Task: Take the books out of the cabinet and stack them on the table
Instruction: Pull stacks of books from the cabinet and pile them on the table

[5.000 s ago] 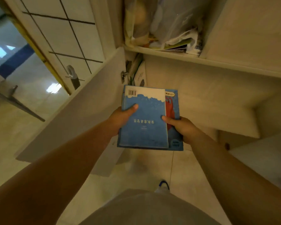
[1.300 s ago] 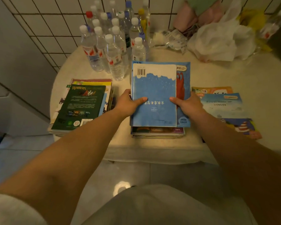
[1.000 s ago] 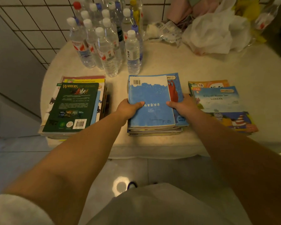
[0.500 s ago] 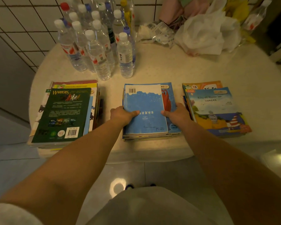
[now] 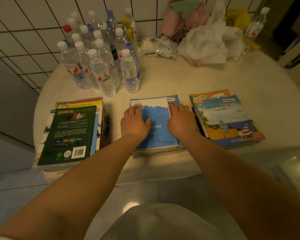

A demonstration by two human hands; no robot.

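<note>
Both hands cover a good chunk of the blue book (image 5: pixel 158 122), so its title is mostly hidden. The books under it only show as edges. At 1 o'clock, the far bottle (image 5: pixel 255 25) is blurry, label unreadable. The counter (image 5: pixel 180 80) gets cut off at 3 o'clock.

Round pale table (image 5: pixel 206 78) carries three book stacks (image 5: pixel 156 149) up front, water bottles (image 5: pixel 100 66) and plastic bags (image 5: pixel 210 44) behind.
</note>
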